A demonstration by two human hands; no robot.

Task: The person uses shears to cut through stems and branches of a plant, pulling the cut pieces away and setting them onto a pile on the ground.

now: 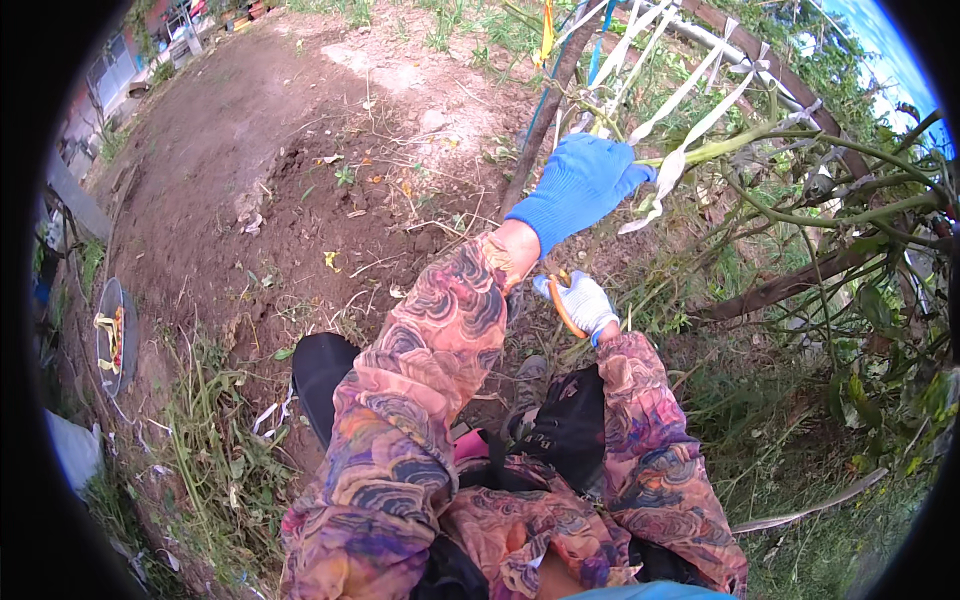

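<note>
My left hand (581, 187), in a blue knitted glove, reaches up and right to a thick green plant stem (720, 150). Its fingers are curled around the end of the stem, beside a white cloth strip (671, 171) tied to the frame above. Lower down, my right hand (586, 301), in a white and blue glove, holds a tool with orange handles (564, 309), perhaps pruning shears; its blades cannot be made out. A wooden stake (551, 112) stands just behind my left hand.
Tangled stems and a wooden pole (787, 285) lie at the right, below a frame pole (750, 67) with tied strips. A round basin (129, 341) holding red and yellow things is at the far left. Pulled plants (225, 450) lie on the soil at lower left.
</note>
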